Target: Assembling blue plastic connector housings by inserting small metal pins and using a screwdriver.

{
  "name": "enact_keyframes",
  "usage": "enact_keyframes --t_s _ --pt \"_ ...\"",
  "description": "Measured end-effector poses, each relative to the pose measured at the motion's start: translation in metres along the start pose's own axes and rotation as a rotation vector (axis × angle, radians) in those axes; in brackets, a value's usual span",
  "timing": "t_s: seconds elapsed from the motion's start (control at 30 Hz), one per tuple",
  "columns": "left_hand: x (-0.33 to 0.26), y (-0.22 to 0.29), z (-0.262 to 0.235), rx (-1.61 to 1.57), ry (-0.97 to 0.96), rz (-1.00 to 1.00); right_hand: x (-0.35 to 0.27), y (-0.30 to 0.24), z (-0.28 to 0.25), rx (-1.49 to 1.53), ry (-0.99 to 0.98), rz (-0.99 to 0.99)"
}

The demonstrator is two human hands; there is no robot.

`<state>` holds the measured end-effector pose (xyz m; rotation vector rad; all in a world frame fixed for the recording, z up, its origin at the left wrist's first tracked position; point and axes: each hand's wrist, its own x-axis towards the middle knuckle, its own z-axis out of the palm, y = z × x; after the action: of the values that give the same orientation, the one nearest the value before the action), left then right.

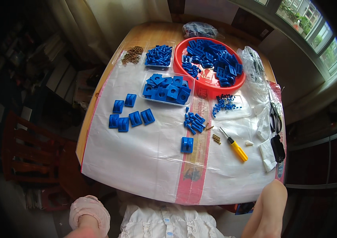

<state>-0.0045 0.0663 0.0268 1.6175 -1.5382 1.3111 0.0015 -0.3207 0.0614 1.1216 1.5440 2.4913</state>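
Neither of my hands shows. A bare limb with a pale pink gathered cuff (89, 212) rises at the lower left, and a bare bent limb (269, 202) shows at the lower right. One blue block with a curved ridge (187, 145) sits near the middle of the table. Beyond it lie a small heap of blue plugs (194, 122) and some short brass-coloured pins (216, 139). To the right rests a screwdriver with a yellow and black handle (237, 150). Several similar ridged blue blocks (135, 118) are grouped at the left.
A red basin (210, 85) of blue parts stands at the back. Clear trays hold square blue plates (161, 94), small blue pieces (159, 55) and brass screws (132, 55). Tiny blue-and-metal parts (224, 104), scissors (274, 119), a black object (278, 148) and tissue (268, 155) lie right.
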Motion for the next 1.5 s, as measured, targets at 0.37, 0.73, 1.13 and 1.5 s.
enact_keyframes --t_s 0.37,0.73,1.13,1.5 --pt "-0.060 -0.072 0.137 -0.455 -0.481 -1.212 -0.130 -0.046 -0.014 0.633 -0.988 0.684" --pt "-0.053 -0.120 0.220 -0.515 -0.578 -1.189 -0.179 -0.046 0.001 0.509 -1.350 1.230" --pt "-0.078 -0.114 0.245 -0.660 -0.448 -1.290 -0.185 -0.071 0.024 0.589 -1.273 1.435" --pt "-0.095 -0.121 0.245 -1.633 -0.063 -1.759 -0.199 -0.087 0.021 0.573 -0.912 1.532"
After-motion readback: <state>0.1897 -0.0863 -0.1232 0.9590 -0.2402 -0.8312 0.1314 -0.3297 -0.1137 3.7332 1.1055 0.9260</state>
